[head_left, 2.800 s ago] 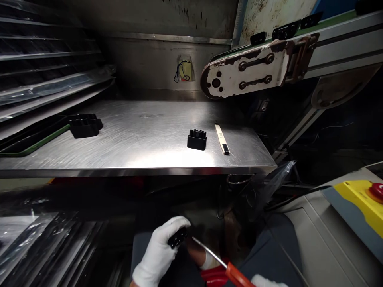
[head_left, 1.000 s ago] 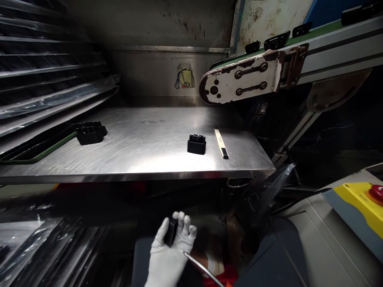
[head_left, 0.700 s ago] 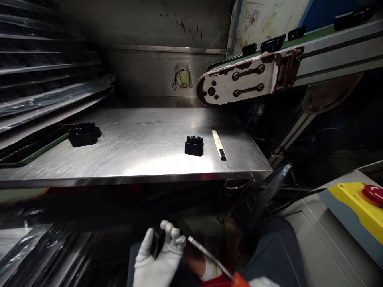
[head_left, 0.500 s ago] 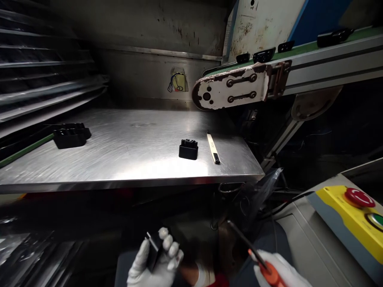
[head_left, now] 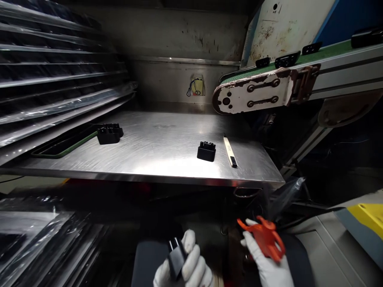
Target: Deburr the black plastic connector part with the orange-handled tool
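Both gloved hands sit low, below the front edge of the steel bench (head_left: 143,155). Left hand (head_left: 187,267) is curled around a small black plastic part (head_left: 176,257), fingers wrapped over one side and thumb on the other, so that the part stands on end with its narrow face turned up toward the camera, a hold that leaves that face open to view. Right hand (head_left: 266,263), just beside it and apart from it, is closed around the orange handles of a pair of scissors or snips (head_left: 263,239); the blades are hidden, so their direction cannot be told.

Up and ahead of the left hand, a black connector block (head_left: 206,151) lies on the bench, with a slim cream utility knife (head_left: 230,145) just beside it on the right-hand side. Well off to the left, another black block (head_left: 110,133) rests near the end of a dark tray with a green rim (head_left: 66,145). Above the right hand, a conveyor (head_left: 269,89) ends over the bench's far corner and carries more black parts (head_left: 285,60). Racks of plastic-wrapped trays (head_left: 54,91) fill the left side.
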Tool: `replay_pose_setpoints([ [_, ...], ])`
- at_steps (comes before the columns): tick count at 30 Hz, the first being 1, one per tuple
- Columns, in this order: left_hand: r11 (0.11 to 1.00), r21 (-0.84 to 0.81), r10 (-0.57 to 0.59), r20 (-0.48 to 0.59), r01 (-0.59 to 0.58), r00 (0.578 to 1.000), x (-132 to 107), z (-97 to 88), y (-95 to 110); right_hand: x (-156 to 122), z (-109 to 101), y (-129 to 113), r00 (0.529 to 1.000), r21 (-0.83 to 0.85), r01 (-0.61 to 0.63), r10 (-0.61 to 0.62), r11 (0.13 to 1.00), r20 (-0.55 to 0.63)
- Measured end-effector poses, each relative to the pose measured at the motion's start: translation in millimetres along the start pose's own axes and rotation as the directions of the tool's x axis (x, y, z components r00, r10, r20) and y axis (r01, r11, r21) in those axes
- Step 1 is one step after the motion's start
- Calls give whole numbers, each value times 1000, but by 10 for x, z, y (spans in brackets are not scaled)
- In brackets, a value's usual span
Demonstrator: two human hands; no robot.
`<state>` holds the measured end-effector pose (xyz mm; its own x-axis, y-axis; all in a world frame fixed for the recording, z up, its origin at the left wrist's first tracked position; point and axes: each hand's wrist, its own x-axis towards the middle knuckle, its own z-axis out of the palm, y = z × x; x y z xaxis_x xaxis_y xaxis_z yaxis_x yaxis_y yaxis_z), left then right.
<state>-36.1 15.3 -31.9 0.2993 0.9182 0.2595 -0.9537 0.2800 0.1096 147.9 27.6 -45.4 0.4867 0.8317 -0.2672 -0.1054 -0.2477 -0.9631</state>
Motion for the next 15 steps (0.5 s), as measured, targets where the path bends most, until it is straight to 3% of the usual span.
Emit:
replay_pose_setpoints([
  [4, 998, 64, 0, 40, -3, 999, -21, 7, 0, 14, 185, 356, 998, -6, -37, 38, 999, 56],
  [8, 998, 52, 32, 90, -37, 995, -12, 15, -17, 13, 194, 668, 993, -121, -81, 91, 989, 80],
  [11, 997, 67, 32, 83, -38, 996, -35, -25, -37, 38, 162, 675, 990, -156, -83, 99, 984, 99],
  [15, 987, 161, 17, -7, -15, 1000, -125, -141, -57, 189, 163, 420, 990, -187, -39, 63, 982, 123],
])
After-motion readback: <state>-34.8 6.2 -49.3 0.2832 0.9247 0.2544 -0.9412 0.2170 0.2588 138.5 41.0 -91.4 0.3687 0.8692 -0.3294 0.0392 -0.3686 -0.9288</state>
